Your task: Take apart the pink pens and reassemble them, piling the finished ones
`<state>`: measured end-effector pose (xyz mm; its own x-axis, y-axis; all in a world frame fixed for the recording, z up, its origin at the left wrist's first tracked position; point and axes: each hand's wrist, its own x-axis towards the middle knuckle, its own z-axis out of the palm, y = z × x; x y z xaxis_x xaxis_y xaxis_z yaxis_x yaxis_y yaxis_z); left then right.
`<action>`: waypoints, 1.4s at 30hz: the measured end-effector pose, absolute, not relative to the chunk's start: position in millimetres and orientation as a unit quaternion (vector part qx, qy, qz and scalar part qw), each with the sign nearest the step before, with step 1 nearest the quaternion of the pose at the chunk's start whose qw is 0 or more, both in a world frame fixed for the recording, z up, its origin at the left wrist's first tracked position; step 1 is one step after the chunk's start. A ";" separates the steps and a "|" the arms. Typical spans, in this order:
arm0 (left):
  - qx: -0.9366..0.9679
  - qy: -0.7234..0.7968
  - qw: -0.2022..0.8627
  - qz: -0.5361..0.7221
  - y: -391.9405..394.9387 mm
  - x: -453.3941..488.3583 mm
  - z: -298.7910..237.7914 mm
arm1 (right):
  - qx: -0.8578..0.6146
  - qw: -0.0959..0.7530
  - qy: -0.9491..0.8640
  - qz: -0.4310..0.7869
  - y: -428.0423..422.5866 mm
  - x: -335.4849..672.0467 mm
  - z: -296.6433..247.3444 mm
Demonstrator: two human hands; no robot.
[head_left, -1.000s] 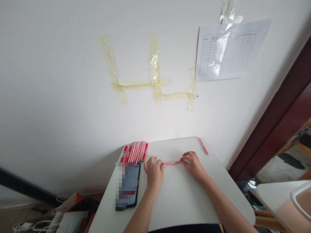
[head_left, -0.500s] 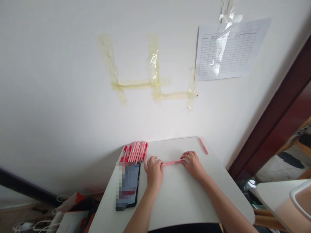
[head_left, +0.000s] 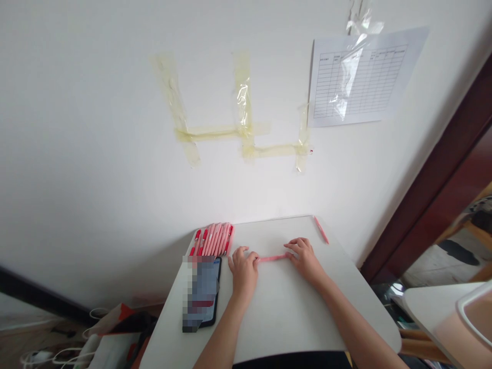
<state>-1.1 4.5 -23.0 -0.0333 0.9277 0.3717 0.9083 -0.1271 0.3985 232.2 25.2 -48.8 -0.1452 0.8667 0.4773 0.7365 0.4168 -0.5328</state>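
Observation:
A pink pen (head_left: 272,258) lies crosswise between my two hands above the small white table (head_left: 284,312). My left hand (head_left: 243,271) is closed on its left end, and my right hand (head_left: 305,259) pinches its right end. A row of several pink pens with red clips (head_left: 213,239) lies at the table's far left corner. One more pink pen (head_left: 321,229) rests alone at the far right edge.
A dark phone (head_left: 202,292) lies on the table's left side beside my left hand. The white wall behind carries yellowed tape strips (head_left: 244,110) and a printed sheet (head_left: 359,77). Bags and cables (head_left: 103,338) sit on the floor at left; another white table (head_left: 442,318) stands right.

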 end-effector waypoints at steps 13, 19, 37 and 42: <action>0.693 0.664 0.007 0.281 3.8 -2.0 -21.1 | -0.525 0.389 -0.749 0.108 25.6 233.0 -47.6; 0.687 0.665 0.005 0.291 4.2 -2.3 -21.4 | -0.528 0.393 -0.745 0.107 26.6 234.5 -50.1; 0.659 0.685 0.007 0.310 4.8 -6.0 -17.2 | -0.524 0.410 -0.739 0.107 33.3 236.0 -58.8; 0.646 0.699 0.016 0.306 3.9 -6.5 -14.6 | -0.527 0.424 -0.728 0.114 35.6 237.5 -61.7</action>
<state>-6.5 3.9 -14.6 -0.1648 0.9129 0.3734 0.8937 -0.0219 0.4481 237.5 35.6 -61.7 -0.0863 0.8634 0.4971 0.6710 0.4192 -0.6116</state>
